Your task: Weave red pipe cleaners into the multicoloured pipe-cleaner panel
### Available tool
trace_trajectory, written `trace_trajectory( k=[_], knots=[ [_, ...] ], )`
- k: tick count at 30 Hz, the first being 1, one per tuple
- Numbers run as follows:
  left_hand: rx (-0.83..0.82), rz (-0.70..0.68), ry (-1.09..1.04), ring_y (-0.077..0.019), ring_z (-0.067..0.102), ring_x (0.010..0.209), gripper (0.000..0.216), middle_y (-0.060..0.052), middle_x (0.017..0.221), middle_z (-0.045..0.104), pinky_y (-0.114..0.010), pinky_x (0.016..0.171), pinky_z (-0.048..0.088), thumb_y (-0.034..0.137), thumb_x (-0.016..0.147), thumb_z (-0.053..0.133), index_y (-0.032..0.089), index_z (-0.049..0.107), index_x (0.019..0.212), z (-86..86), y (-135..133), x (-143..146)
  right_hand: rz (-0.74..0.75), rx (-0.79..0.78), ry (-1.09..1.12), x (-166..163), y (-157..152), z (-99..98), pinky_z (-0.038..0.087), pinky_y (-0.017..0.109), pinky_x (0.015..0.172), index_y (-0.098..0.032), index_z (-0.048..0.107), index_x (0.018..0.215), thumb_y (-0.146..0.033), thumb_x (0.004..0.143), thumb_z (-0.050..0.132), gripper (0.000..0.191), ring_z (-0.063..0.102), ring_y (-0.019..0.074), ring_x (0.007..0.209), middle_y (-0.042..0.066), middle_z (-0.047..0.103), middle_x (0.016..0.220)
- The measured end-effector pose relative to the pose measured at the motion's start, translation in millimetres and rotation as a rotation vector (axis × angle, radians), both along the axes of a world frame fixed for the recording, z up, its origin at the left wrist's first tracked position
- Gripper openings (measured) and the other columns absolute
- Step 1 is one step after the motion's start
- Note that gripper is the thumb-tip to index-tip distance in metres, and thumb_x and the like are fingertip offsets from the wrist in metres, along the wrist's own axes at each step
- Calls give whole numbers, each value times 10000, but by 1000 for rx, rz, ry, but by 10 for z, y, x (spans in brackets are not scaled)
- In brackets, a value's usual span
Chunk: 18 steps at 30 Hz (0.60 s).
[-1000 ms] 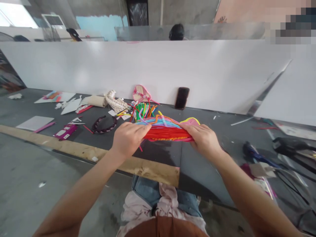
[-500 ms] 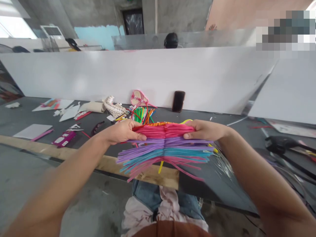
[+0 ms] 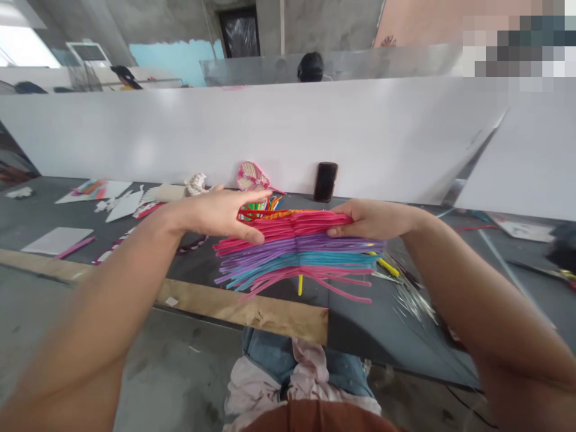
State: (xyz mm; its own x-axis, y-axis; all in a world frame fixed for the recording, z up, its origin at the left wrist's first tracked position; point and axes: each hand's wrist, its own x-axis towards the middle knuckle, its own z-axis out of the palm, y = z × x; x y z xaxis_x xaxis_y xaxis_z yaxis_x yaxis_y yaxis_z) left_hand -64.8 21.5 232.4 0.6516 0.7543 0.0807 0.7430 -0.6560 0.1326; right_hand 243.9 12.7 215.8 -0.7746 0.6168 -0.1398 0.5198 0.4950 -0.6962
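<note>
A flat woven panel of pipe cleaners (image 3: 297, 249) in red-pink, purple, blue and pink bands hangs above the dark table (image 3: 360, 324), tilted toward me with loose ends splaying left and right. My right hand (image 3: 373, 219) pinches its upper right edge, thumb under, fingers over. My left hand (image 3: 220, 213) is at the upper left edge with fingers stretched nearly flat over the pink strands and the thumb below; its grip looks loose. A single yellow pipe cleaner (image 3: 300, 285) pokes down from the panel's underside.
Loose pipe cleaners (image 3: 256, 207), a pink woven fan shape (image 3: 251, 177), a black phone (image 3: 325, 181) leaning on the white partition (image 3: 288, 132), paper scraps (image 3: 126, 204) and a white pad (image 3: 56, 240) lie on the table. A wooden plank (image 3: 243, 309) edges the front. Someone's head shows behind the partition.
The panel went from flat between both hands to tipped up with its face toward me. My left hand's fingers have loosened and straightened along the top edge, and the panel rose slightly.
</note>
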Motion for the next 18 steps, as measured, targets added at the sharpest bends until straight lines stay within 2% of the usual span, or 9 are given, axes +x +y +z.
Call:
trace_trajectory(
  k=[2, 4, 7, 9, 10, 12, 14, 16, 18],
  knots=[
    [106, -33, 68, -292, 666, 1053, 736, -83, 1194, 706, -476, 1008, 432, 671, 694, 698, 263, 609, 1301, 76, -12, 171, -19, 76, -70, -81, -3, 72, 479, 270, 667, -202, 701, 942, -411, 891, 529, 276, 638, 152, 747, -1, 736, 887],
    [118, -63, 146, -268, 687, 962, 563, -28, 1018, 752, -572, 1081, 330, 597, 730, 720, 273, 673, 1189, 136, -52, 349, -19, 160, -128, -162, -6, 133, 460, 272, 634, -212, 713, 936, -387, 889, 520, 264, 625, 153, 701, -4, 735, 844],
    [154, 35, 266, -269, 683, 854, 307, 6, 824, 739, -737, 1093, 106, 480, 707, 790, 264, 744, 920, 195, -123, 467, -24, 272, -205, -250, -20, 200, 432, 277, 604, -226, 726, 914, -338, 882, 515, 241, 603, 154, 646, -2, 726, 771],
    [270, 85, 266, -308, 668, 893, 290, -19, 790, 717, -785, 1059, 3, 485, 665, 820, 234, 737, 784, 210, -160, 439, -65, 325, -259, -280, -43, 233, 411, 276, 586, -231, 719, 889, -312, 875, 514, 221, 598, 153, 631, 5, 725, 764],
    [337, 85, 240, -329, 656, 940, 309, -32, 795, 710, -783, 1059, -6, 498, 654, 823, 226, 731, 768, 208, -174, 415, -89, 356, -285, -291, -60, 247, 401, 274, 580, -230, 713, 879, -302, 872, 514, 212, 599, 152, 631, 10, 726, 773],
    [421, 41, 172, -330, 637, 1013, 315, -38, 829, 711, -736, 1093, 75, 503, 688, 792, 235, 733, 843, 184, -197, 397, -127, 428, -334, -311, -99, 269, 380, 269, 573, -224, 702, 865, -283, 872, 505, 206, 600, 149, 632, 19, 727, 786],
    [396, -12, 135, -284, 654, 972, 251, -21, 855, 722, -634, 1089, 251, 434, 764, 732, 250, 729, 935, 130, -209, 446, -148, 494, -370, -337, -134, 282, 362, 269, 572, -219, 698, 862, -270, 888, 479, 226, 597, 145, 623, 25, 721, 775],
    [320, -24, 114, -243, 672, 872, 167, -13, 832, 730, -477, 964, 435, 318, 815, 663, 243, 728, 949, 49, -209, 535, -161, 539, -408, -366, -156, 288, 348, 274, 571, -217, 699, 875, -265, 905, 457, 248, 594, 147, 613, 31, 713, 758],
    [271, 12, 92, -224, 679, 775, 157, -19, 769, 728, -353, 770, 501, 246, 831, 612, 226, 734, 928, -51, -200, 610, -168, 588, -457, -395, -179, 290, 339, 283, 573, -214, 701, 912, -250, 911, 453, 251, 596, 154, 618, 38, 708, 759]
  ],
)
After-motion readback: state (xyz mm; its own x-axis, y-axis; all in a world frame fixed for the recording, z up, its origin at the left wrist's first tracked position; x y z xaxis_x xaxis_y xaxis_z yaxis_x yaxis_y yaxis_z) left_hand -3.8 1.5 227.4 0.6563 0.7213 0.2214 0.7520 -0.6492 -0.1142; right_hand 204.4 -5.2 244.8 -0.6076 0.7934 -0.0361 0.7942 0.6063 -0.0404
